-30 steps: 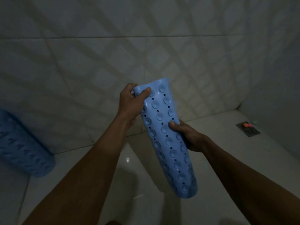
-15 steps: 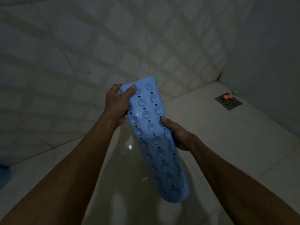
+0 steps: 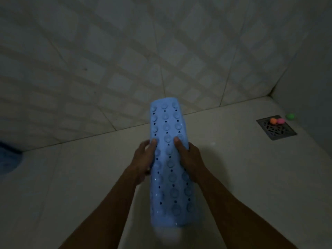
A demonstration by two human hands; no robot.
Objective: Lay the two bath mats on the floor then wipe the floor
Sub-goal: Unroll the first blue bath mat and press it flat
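Note:
A rolled light-blue bath mat (image 3: 168, 123), studded with suction cups and small holes, is held above the pale floor in the middle of the head view. Its long axis points away from me, toward the wall. My left hand (image 3: 143, 159) grips its left side and my right hand (image 3: 188, 159) grips its right side, thumbs on top near the roll's middle. The near end of the roll is blurred. A second blue bath mat (image 3: 9, 159) shows partly at the left edge, on the floor by the wall.
A tiled wall (image 3: 125, 69) rises just beyond the mat and another wall closes the right side. A dark metal floor drain (image 3: 276, 129) lies in the right corner, with orange, pink and green small balls (image 3: 277, 120) on and beside it.
My left hand slid down from the roll's top end to its middle. The roll swung from a tilt to pointing straight away from me. The view shifted left, so the drain sits further right.

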